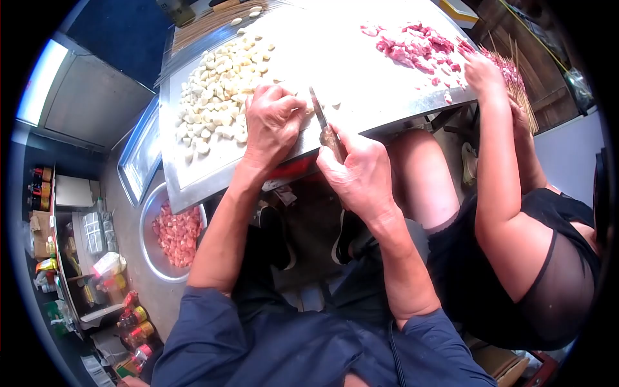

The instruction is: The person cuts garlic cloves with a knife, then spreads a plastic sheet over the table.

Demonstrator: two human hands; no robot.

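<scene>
My right hand [358, 169] grips a small knife [318, 108] by its handle, with the blade pointing up and away from me. Beside it, my left hand [273, 121] is closed over the near edge of the metal table [316, 45]. Its fingertips are pinched together, and what they hold, if anything, is hidden. A spread of pale peeled garlic cloves [222, 74] lies on the tabletop around and beyond my left hand. The knife tip is a short way right of my left fingers, apart from them.
At right, a co-worker's hand [483, 74] is by a pile of raw meat pieces [416, 48] and meat-loaded skewers [512, 71]. Bare skewers [206, 29] lie at the far left. A metal bowl [147, 222] of diced meat stands on the floor, near shelves with bottles [135, 316].
</scene>
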